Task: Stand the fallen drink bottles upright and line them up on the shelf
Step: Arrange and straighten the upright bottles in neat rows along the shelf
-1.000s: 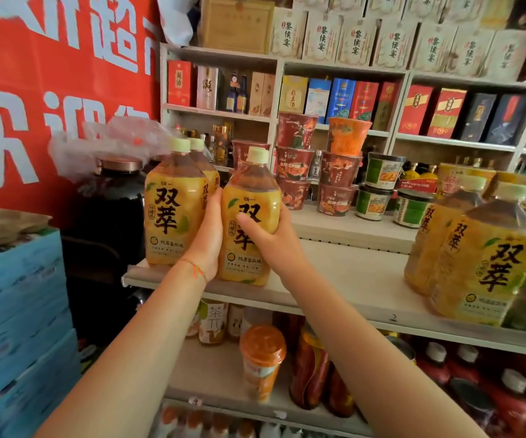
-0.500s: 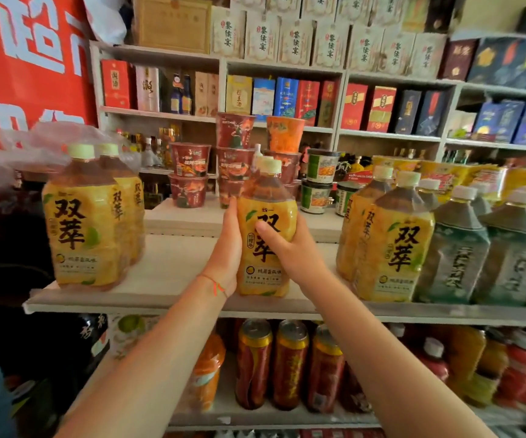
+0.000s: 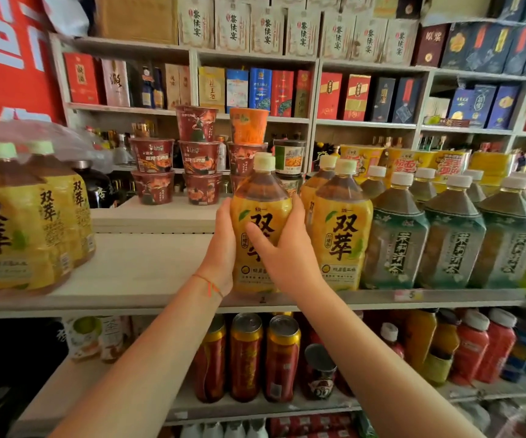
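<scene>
A large yellow-labelled tea bottle [image 3: 260, 200] with a pale cap stands upright on the white shelf [image 3: 135, 273], close against another yellow bottle [image 3: 340, 229] of the same kind on its right. My left hand [image 3: 222, 248] grips its left side and my right hand [image 3: 284, 251] wraps its front and right side. Two more yellow bottles [image 3: 15, 222] stand upright at the shelf's far left. Green-labelled tea bottles [image 3: 397, 235] continue the row to the right.
Stacked instant-noodle cups [image 3: 197, 153] sit on a raised ledge behind the shelf. Boxed goods fill the upper shelves [image 3: 255, 90]. Cans [image 3: 249, 355] and red bottles [image 3: 473, 346] stand on the shelf below. Bare shelf lies between the left pair and the held bottle.
Both hands have carried the yellow bottle rightward along the shelf, away from the left pair, until it sits beside the yellow bottle in the right row. The view has followed to the right.
</scene>
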Tool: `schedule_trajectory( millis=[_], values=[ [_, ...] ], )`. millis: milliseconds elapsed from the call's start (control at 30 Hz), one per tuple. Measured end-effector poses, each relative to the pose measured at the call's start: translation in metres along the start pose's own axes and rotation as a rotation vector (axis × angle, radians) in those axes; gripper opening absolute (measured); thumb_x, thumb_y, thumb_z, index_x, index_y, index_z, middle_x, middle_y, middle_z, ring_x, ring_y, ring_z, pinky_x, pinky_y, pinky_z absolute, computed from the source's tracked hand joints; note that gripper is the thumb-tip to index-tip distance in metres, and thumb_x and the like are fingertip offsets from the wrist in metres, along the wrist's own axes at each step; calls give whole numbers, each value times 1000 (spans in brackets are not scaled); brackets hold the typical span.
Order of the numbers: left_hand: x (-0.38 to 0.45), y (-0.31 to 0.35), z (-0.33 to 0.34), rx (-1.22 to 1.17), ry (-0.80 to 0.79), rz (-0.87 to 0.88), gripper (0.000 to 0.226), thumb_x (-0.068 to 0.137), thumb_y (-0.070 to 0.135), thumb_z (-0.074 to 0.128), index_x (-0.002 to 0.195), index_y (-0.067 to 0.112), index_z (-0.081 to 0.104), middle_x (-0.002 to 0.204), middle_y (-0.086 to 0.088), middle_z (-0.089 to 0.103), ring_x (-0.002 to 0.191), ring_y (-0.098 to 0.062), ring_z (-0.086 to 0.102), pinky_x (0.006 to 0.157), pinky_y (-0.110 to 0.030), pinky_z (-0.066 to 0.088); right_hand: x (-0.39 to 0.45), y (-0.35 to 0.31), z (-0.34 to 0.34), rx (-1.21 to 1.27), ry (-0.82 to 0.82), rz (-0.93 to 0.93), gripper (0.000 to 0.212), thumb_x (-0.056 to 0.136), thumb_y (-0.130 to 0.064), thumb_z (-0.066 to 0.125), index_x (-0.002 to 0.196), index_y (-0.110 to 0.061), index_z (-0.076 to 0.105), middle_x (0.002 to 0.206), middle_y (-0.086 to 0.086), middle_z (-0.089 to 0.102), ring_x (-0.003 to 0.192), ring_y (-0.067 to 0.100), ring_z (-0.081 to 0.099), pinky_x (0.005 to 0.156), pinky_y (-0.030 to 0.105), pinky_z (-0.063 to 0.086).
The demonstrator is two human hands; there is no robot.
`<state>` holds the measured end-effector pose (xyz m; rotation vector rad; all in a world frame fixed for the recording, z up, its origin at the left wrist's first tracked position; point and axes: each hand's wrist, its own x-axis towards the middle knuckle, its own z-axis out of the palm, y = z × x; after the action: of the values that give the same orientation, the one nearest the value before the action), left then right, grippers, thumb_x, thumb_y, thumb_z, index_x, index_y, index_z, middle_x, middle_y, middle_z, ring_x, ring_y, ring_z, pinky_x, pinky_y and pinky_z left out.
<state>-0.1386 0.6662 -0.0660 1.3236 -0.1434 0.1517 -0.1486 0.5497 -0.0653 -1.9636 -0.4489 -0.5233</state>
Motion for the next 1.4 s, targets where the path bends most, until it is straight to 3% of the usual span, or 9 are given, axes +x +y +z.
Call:
schedule_trajectory(
  millis=[100, 233, 533, 667, 833, 967, 1133, 1233, 1400],
  values=[
    [0, -2, 6, 4, 21, 80, 62, 97, 70, 20, 108, 43, 75, 115, 5, 75, 105, -10, 71, 91, -40, 52, -11, -8, -4, -371, 192, -398, 80, 96, -27, 62, 159, -18, 14, 162, 14, 25, 152, 28, 21, 122, 43, 23],
    [2, -7, 20, 25, 17, 119, 56, 97, 72, 23, 106, 50, 74, 115, 12, 75, 104, -2, 69, 96, -40, 48, -8, -6, -17, -692, 310, -508, 62, 94, -30, 59, 151, -11, 44, 151, 24, 43, 141, 39, 41, 120, 57, 23],
    [-2, -7, 35, 32, 66, 125, 53, 100, 66, 28, 95, 48, 77, 103, 13, 77, 93, -1, 71, 85, -31, 50, -5, 6, -25, -603, 319, -557, 56, 92, -24, 59, 144, -4, 50, 145, 25, 46, 136, 41, 43, 120, 55, 22],
    [-25, 0, 11, 182, 385, 339, 27, 103, 24, 50, 97, 26, 76, 90, 15, 76, 84, 1, 70, 65, -11, 52, -12, -4, 2, -452, 396, -716, 40, 88, -12, 60, 127, -1, 64, 136, 22, 55, 134, 38, 45, 119, 54, 26],
    [-54, 28, -75, 399, 686, 800, 24, 92, 12, 48, 87, 19, 69, 90, 7, 70, 92, -6, 64, 83, -29, 53, -22, -37, 76, -82, 12, -585, 20, 91, -12, 56, 104, -5, 70, 108, 7, 62, 104, 23, 58, 89, 39, 48],
    [-62, 52, -172, 716, 835, 1124, 34, 91, 9, 50, 123, 3, 58, 133, -7, 55, 130, -26, 50, 112, -45, 37, -22, -75, 151, 107, -182, -262, 38, 97, -22, 60, 135, -20, 55, 128, -5, 57, 119, 8, 51, 101, 34, 46],
    [-57, 82, -276, 355, 840, 669, 61, 93, 38, 41, 151, 18, 41, 155, 2, 41, 143, -11, 37, 120, -40, 31, -14, -116, 235, 320, -340, -66, 86, 91, -54, 65, 158, -30, 16, 161, -3, 29, 143, 7, 32, 114, 33, 34],
    [-42, 95, -314, -66, 484, 202, 57, 92, 61, 36, 115, 27, 75, 122, -9, 72, 112, -26, 68, 86, -43, 59, -2, -126, 266, 437, -338, -54, 92, 84, -56, 72, 155, -38, 15, 147, -18, 38, 120, -25, 38, 95, 5, 40],
    [-19, 99, -341, -75, 148, 84, 63, 91, 66, 37, 106, 22, 80, 109, -15, 76, 97, -32, 73, 77, -43, 61, 19, -142, 299, 563, -260, -31, 83, 81, -35, 83, 146, -35, 32, 129, -4, 64, 113, 10, 66, 95, 39, 56]
  ],
)
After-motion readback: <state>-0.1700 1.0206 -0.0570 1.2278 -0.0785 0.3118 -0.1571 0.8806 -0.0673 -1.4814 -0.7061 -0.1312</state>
